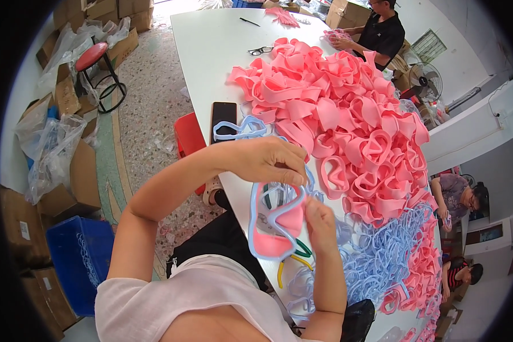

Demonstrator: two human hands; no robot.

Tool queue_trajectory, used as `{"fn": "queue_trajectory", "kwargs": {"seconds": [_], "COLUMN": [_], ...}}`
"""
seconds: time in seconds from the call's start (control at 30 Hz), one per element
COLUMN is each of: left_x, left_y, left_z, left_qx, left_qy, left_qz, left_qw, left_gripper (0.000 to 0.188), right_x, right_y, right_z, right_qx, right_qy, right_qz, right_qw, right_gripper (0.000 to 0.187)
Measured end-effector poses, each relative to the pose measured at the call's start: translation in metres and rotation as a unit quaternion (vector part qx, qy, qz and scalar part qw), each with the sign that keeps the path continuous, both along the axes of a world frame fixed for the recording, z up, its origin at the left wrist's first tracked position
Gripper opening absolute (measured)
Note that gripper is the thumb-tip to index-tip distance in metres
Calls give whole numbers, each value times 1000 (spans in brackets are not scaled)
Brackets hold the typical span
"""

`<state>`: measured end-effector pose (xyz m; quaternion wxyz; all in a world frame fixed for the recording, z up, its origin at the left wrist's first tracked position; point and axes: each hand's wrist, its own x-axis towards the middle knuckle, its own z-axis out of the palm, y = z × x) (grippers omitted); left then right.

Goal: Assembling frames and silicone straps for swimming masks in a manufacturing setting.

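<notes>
My left hand [275, 162] is closed on the upper edge of a pale blue goggle-shaped frame [252, 219]. A pink soft goggle piece [291, 221] sits inside the frame, with pink showing along the lower edge too. My right hand [320, 223] pinches the right side of the same item. Just below it, a curved green strip [303, 248] and a curved yellow strip [280, 275] lie on the white table; I cannot tell whether they belong to one tool. Loose pale blue frames [242, 129] rest beyond my left hand, partly over a dark phone [224, 113].
A big heap of pink goggle pieces [339, 114] covers the table [202, 57], with a blue frame heap [376, 256] at right. Glasses [260, 51] lie far back. Co-workers [382, 28] sit around. Left stand a red stool [91, 56], blue crate [80, 265] and cartons.
</notes>
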<state>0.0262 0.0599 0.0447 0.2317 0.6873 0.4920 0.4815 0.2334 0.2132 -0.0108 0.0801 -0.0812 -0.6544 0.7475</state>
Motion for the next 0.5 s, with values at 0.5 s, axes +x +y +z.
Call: {"fn": "queue_trajectory", "kwargs": {"seconds": [0.5], "left_x": [3], "left_y": [25], "left_z": [-19], "left_qx": [-93], "left_qy": [58], "left_qz": [13], "left_qw": [994], "left_gripper": [41], "right_x": [-16], "right_y": [0], "right_z": [25], "right_qx": [126], "right_qy": [-26], "right_qz": [10], "right_qw": [992], "right_gripper": [20]}}
